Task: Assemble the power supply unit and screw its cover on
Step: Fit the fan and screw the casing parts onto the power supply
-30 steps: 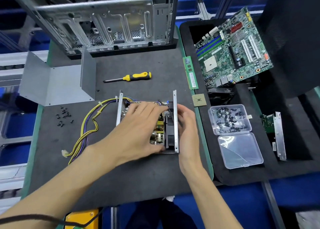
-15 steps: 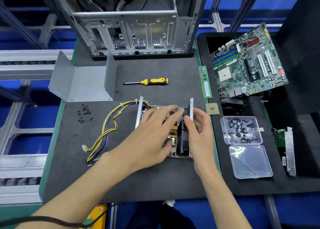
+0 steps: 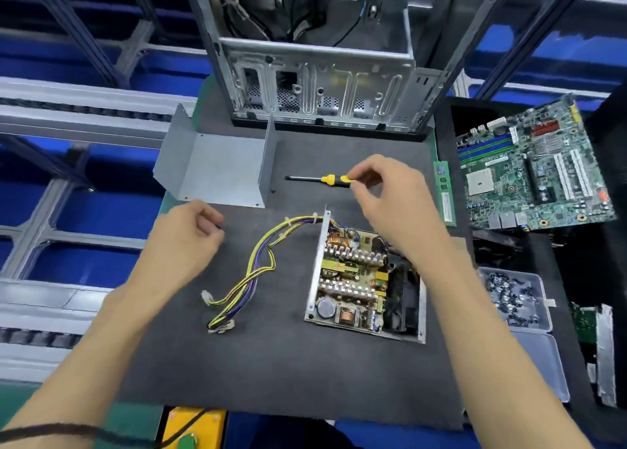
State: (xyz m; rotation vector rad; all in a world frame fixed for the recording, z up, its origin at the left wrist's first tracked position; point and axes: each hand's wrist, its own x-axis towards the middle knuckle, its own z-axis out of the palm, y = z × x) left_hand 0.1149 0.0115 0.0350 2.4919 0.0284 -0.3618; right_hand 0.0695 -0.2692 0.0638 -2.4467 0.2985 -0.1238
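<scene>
Head view looks down on the open power supply unit (image 3: 364, 280), which lies uncovered on the dark mat (image 3: 271, 363), its board and heatsinks showing. All places below are told from that unit. Its yellow and purple cable bundle (image 3: 261, 268) trails off to its left and ends in white plugs. Beyond it, toward the computer case (image 3: 322, 89), lies the screwdriver (image 3: 322, 179); my right hand (image 3: 390, 190) is at its yellow and black handle, fingers curled round the end, though I cannot tell whether they truly pinch it or only touch it. My left hand (image 3: 190, 231) hangs over the mat to the left of the unit, past the cables, fingers curled loosely inward; whether it holds a screw I cannot tell. The grey metal cover (image 3: 220, 167) sits open side up, beyond and to the left of the unit, apart from it. To the unit's right stand a clear screw box (image 3: 515, 299) and, farther back, a motherboard (image 3: 532, 173), with a memory stick (image 3: 445, 190) between that board and the mat.
</scene>
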